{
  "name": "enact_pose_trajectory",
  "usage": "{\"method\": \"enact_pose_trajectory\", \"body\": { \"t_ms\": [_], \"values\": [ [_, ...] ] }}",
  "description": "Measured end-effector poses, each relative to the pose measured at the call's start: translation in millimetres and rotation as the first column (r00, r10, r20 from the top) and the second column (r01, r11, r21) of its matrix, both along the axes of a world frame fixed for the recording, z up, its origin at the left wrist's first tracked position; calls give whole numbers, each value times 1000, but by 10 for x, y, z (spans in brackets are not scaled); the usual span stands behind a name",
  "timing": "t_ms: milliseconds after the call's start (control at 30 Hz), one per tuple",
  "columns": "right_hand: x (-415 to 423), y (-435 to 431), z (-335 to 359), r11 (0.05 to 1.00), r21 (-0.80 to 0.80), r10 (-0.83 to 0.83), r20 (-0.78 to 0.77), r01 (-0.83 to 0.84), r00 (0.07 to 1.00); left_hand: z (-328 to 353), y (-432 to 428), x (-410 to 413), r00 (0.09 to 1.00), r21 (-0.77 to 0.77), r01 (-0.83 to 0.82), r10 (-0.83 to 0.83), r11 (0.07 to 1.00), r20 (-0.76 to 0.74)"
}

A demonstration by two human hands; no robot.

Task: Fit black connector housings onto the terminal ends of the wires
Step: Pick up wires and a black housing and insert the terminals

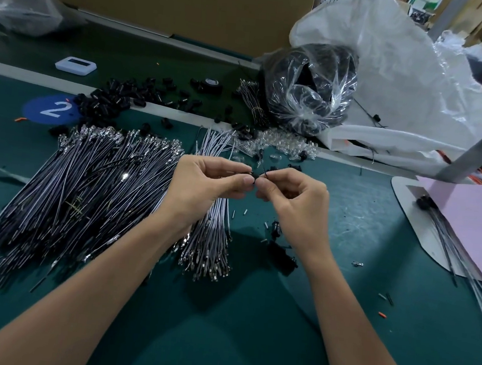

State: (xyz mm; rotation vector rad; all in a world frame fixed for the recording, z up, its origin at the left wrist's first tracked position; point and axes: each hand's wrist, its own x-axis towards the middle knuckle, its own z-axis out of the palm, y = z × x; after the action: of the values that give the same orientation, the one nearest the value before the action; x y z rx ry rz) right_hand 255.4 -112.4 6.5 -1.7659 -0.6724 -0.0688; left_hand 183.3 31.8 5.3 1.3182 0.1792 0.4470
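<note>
Both hands meet above the mat, fingertips almost touching.

Left hand: fingers curled; thumb and forefinger pinched tight on one black housing; the housing sits at the meeting point of the two hands.

Right hand: fingers curled; thumb and forefinger pinched on a thin dark wire; a short length of the wire projects up past the fingertips, just right of the housing. Whether the terminal has entered the housing cannot be told; the fingers cover the joint.

Positions relative to the grip:
- Left of the grip: wire pile, dark strands lying fanned on the mat, metal terminals at their far ends.
- Below the left hand and on to the near side: grey bundle, terminals at its near end.
- Beyond the grip, to the left: loose housings, scattered in a heap; blue disc marked "2" beside them.
- Just beyond the grip: clear parts in a small spread.
- Farther beyond, to the right: clear bag of black parts; white sack behind it.
- Well to the right: pink sheet, with wires trailing along its near edge.
</note>
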Motion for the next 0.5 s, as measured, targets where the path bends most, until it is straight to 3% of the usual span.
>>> {"method": "enact_pose_trajectory", "body": {
  "t_ms": [167,367,500],
  "values": [
    [-2,-6,29,998,19,-59,-4,59,998,0,19,1,1000,-87,24,-25,996,-18],
    [56,-91,59,975,-15,-212,245,222,946,20,82,-18,997,-181,-72,71,981,-15],
    [66,-96,62,970,-47,-212,319,239,924,32,90,-22,995,-199,-104,103,975,-15]
  ]
}}
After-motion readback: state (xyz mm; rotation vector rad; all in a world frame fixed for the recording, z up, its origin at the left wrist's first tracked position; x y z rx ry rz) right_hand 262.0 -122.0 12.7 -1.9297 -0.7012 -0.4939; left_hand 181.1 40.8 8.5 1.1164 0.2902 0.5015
